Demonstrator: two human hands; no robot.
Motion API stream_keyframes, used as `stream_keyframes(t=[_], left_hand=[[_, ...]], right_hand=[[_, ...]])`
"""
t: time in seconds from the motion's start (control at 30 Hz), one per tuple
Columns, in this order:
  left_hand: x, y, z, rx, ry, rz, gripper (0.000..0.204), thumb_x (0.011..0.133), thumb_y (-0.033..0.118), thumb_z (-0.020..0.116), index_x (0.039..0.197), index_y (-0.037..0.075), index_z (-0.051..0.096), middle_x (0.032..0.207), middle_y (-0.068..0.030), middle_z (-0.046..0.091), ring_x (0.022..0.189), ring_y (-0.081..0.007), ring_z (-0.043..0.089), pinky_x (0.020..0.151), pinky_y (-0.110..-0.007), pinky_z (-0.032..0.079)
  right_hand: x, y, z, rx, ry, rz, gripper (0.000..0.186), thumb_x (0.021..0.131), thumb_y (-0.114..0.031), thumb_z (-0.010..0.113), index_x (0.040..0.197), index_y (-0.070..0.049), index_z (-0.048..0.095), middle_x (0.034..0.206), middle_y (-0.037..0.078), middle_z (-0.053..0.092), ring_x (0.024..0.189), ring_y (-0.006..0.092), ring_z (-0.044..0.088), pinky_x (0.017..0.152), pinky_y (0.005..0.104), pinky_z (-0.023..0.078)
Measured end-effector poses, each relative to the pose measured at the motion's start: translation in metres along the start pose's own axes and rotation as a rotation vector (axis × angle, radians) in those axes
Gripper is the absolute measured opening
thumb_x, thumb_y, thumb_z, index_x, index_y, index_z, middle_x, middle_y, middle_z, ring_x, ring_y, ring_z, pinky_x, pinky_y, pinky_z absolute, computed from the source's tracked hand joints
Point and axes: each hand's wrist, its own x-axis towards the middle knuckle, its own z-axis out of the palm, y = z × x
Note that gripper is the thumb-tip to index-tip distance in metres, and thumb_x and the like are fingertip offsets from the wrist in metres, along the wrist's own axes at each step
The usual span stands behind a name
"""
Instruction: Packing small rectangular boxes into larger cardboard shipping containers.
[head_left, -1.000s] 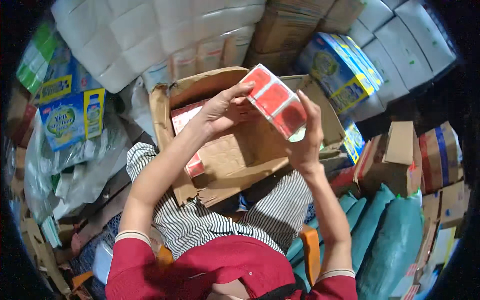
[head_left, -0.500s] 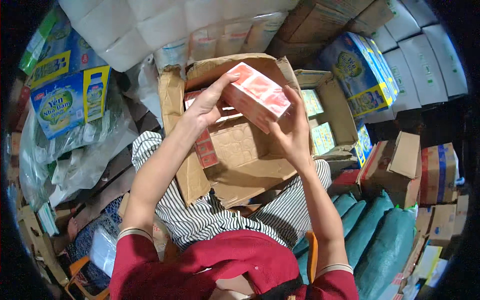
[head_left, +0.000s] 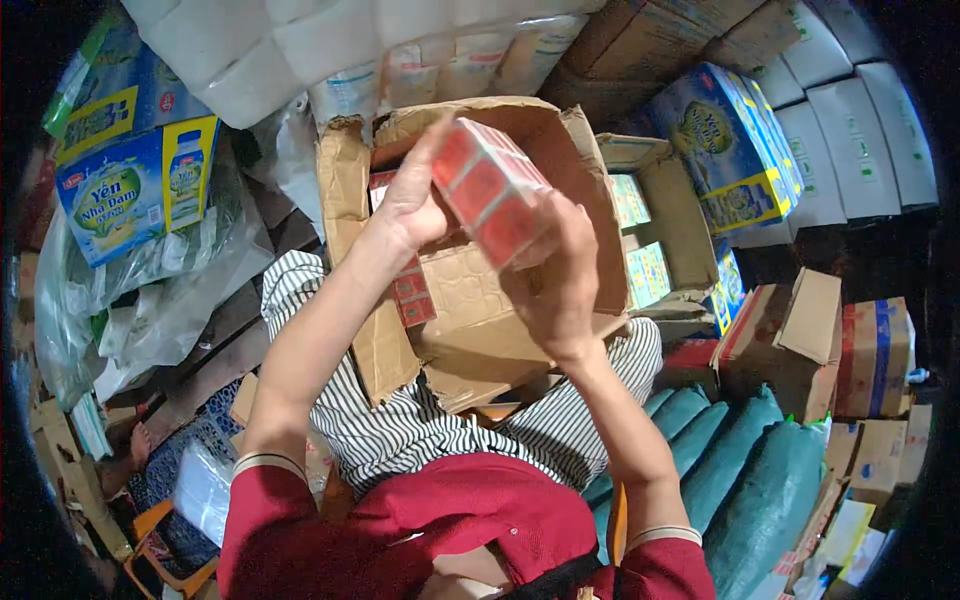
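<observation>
A pack of small red boxes (head_left: 490, 190), apparently wrapped in clear film, is tilted above an open cardboard box (head_left: 520, 375). My left hand (head_left: 415, 205) is closed around the pack's left side, thumb toward its far end. My right hand (head_left: 560, 270) grips the near right end, its fingers bent over the corner and somewhat blurred by motion. Inside the box, more red boxes (head_left: 413, 295) stand along the left wall, and part of the cardboard bottom shows. The far part of the box's inside is hidden behind the pack and my hands.
A second open carton (head_left: 680, 235) with green-and-yellow packs adjoins on the right. Blue cartons (head_left: 705, 140) stand behind it, and another blue carton (head_left: 115, 205) sits on plastic bags at left. Stuffed green sacks (head_left: 760, 500) lie at lower right. White wrapped packs (head_left: 300, 60) line the back.
The pack has been turned so its red side faces up toward me. My right hand has shifted from the pack's far right edge down round its near end.
</observation>
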Motion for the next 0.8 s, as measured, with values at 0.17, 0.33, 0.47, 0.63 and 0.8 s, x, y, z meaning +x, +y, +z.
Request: stream_keyframes(t=[0.17,0.33,0.47,0.63,0.8], left_hand=[[-0.02,0.007,0.018,0.001,0.021,0.143,0.056,0.075,0.05,0.062,0.105,0.003,0.059,0.099,-0.0098,0.064,0.09,-0.0222,0.062,0.086,-0.037,0.047],[-0.015,0.009,0.005,-0.054,-0.191,0.12,0.046,0.085,0.041,0.05,0.108,0.002,0.057,0.096,-0.0117,0.064,0.087,-0.0239,0.062,0.086,-0.037,0.048],[-0.029,0.003,0.021,-0.126,-0.476,0.042,0.054,0.088,0.046,0.039,0.115,0.002,0.052,0.112,-0.0178,0.057,0.102,-0.037,0.055,0.091,-0.048,0.043],[-0.025,-0.003,0.016,-0.151,-0.633,0.031,0.053,0.088,0.045,0.04,0.119,0.003,0.051,0.114,-0.0166,0.056,0.106,-0.0351,0.053,0.091,-0.047,0.043],[0.0,0.021,-0.009,0.146,-0.05,0.179,0.034,0.086,0.024,0.048,0.108,-0.001,0.052,0.112,-0.0184,0.057,0.105,-0.0292,0.056,0.09,-0.041,0.046]], right_hand=[[-0.008,-0.017,0.012,-0.157,-0.018,-0.222,0.075,0.063,-0.011,0.074,0.127,-0.008,0.035,0.125,0.014,0.047,0.122,0.0341,0.039,0.105,0.0524,0.02],[-0.003,-0.015,0.003,0.306,0.113,-0.071,0.065,0.079,-0.018,0.063,0.131,0.001,0.028,0.135,0.021,0.033,0.126,0.0325,0.032,0.105,0.0429,0.025],[0.02,-0.021,-0.021,0.793,-0.203,0.644,0.073,0.087,-0.051,0.043,0.138,-0.003,0.021,0.134,0.017,0.036,0.125,0.0257,0.035,0.104,0.0362,0.025],[0.013,-0.031,-0.01,1.129,-0.369,0.688,0.072,0.08,-0.019,0.063,0.136,0.001,0.023,0.129,0.011,0.042,0.119,0.0156,0.04,0.1,0.0301,0.031],[0.006,-0.026,0.0,0.682,-0.269,0.706,0.066,0.073,-0.014,0.071,0.126,0.004,0.035,0.114,0.011,0.053,0.105,0.0151,0.05,0.092,0.0291,0.04]])
